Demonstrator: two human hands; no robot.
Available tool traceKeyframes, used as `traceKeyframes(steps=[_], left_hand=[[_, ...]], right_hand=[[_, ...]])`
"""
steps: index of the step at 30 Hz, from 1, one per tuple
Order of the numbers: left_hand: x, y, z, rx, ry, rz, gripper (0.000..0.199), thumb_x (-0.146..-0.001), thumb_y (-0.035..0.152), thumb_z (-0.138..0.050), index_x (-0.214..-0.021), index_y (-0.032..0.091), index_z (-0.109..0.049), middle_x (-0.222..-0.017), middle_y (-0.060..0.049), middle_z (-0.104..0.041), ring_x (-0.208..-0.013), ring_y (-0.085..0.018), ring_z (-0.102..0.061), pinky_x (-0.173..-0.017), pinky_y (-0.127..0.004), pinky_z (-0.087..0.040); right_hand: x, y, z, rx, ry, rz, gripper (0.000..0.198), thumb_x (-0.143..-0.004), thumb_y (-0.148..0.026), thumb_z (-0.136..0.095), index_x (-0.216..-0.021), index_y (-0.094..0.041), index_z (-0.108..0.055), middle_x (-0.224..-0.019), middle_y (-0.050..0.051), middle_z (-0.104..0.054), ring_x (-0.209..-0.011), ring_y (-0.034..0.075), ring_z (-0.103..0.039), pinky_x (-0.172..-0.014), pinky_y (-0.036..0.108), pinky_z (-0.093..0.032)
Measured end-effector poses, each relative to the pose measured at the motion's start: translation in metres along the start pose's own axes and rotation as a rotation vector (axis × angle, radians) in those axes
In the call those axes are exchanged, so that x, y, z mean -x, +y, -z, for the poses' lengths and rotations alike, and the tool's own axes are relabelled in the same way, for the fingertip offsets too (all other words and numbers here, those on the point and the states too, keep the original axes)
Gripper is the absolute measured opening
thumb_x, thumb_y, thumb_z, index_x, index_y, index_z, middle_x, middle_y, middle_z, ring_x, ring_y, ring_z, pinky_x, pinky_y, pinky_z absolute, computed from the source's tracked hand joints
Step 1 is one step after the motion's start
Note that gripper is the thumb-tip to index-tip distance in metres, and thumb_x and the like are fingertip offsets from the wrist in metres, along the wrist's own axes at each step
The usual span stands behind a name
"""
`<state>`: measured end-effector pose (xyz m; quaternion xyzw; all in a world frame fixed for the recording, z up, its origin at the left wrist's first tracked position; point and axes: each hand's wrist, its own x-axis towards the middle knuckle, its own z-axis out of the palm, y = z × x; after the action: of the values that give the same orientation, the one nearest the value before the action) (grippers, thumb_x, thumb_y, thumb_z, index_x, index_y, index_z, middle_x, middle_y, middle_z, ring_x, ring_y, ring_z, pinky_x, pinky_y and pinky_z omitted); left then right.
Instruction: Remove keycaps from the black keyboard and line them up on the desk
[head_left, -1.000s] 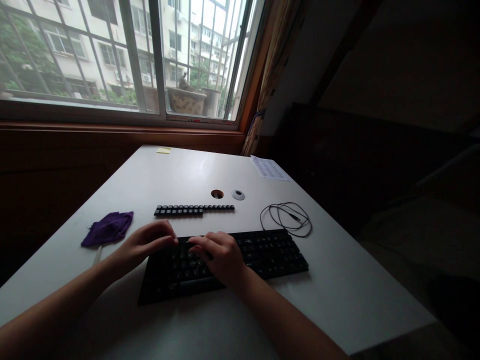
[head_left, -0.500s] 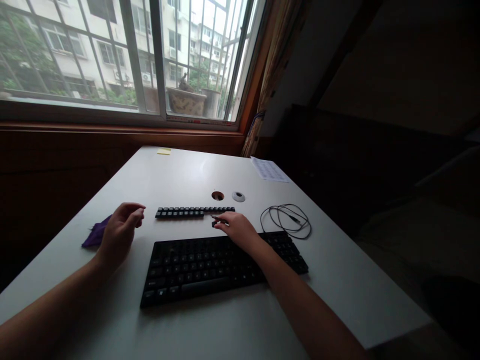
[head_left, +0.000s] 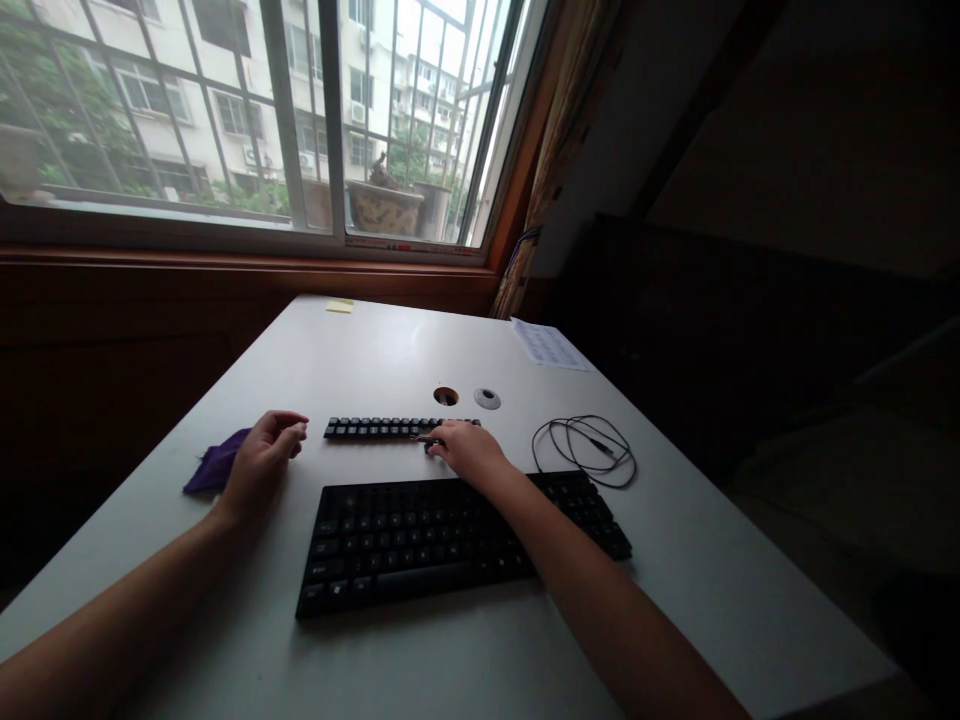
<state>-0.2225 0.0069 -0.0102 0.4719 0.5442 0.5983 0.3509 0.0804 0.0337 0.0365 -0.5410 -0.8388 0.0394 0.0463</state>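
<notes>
By the purple cloth (head_left: 217,467), the left hand (head_left: 264,462) is loosely curled, nothing visible in it. Rightward, keycaps (head_left: 367,429) lie in rows behind the keyboard (head_left: 397,550); lining them up well likely wants a light, level touch. Among them, the right hand (head_left: 466,446) narrowly pinches a thin tool (head_left: 423,438).

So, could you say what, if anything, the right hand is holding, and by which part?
The right hand holds a slim object, too small to identify, by the end opposite its exposed tip.
</notes>
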Motion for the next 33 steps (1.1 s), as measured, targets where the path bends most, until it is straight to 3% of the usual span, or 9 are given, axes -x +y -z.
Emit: traceKeyframes(steps=[8,11,19,33], left_hand=[[0.000,-0.001,0.000,-0.015,-0.025,-0.001,0.023,-0.080,0.036,-0.064,-0.095,0.019,-0.062,-0.078,0.001,-0.056,-0.068,-0.015,-0.049,-0.061,-0.025,-0.040],[-0.001,-0.001,0.000,-0.030,-0.030,-0.002,0.024,-0.080,0.037,-0.065,-0.095,0.019,-0.062,-0.077,0.001,-0.056,-0.068,-0.015,-0.049,-0.061,-0.025,-0.040],[0.004,0.004,-0.001,-0.108,-0.061,-0.021,0.023,-0.081,0.038,-0.064,-0.095,0.019,-0.062,-0.079,0.001,-0.056,-0.071,-0.016,-0.050,-0.064,-0.027,-0.040],[0.006,0.009,-0.002,-0.177,-0.063,-0.054,0.025,-0.081,0.040,-0.061,-0.095,0.019,-0.062,-0.078,-0.001,-0.057,-0.071,-0.018,-0.053,-0.064,-0.028,-0.043]], right_hand=[[0.014,0.009,-0.003,-0.103,0.116,0.014,0.026,-0.094,-0.038,-0.057,-0.116,-0.030,-0.068,-0.110,0.002,-0.070,-0.098,0.019,-0.066,-0.084,0.028,-0.048],[0.023,0.013,-0.003,-0.115,0.155,0.023,0.024,-0.096,-0.031,-0.053,-0.114,-0.029,-0.068,-0.109,0.002,-0.069,-0.096,0.018,-0.065,-0.085,0.027,-0.048],[0.036,0.010,-0.008,-0.007,0.043,0.084,0.043,-0.093,-0.023,-0.048,-0.133,-0.034,-0.056,-0.120,0.001,-0.063,-0.096,0.019,-0.064,-0.080,0.028,-0.048],[0.029,0.002,-0.004,0.044,-0.006,0.049,0.041,-0.095,-0.028,-0.044,-0.135,-0.033,-0.054,-0.122,0.003,-0.061,-0.095,0.020,-0.064,-0.078,0.031,-0.047]])
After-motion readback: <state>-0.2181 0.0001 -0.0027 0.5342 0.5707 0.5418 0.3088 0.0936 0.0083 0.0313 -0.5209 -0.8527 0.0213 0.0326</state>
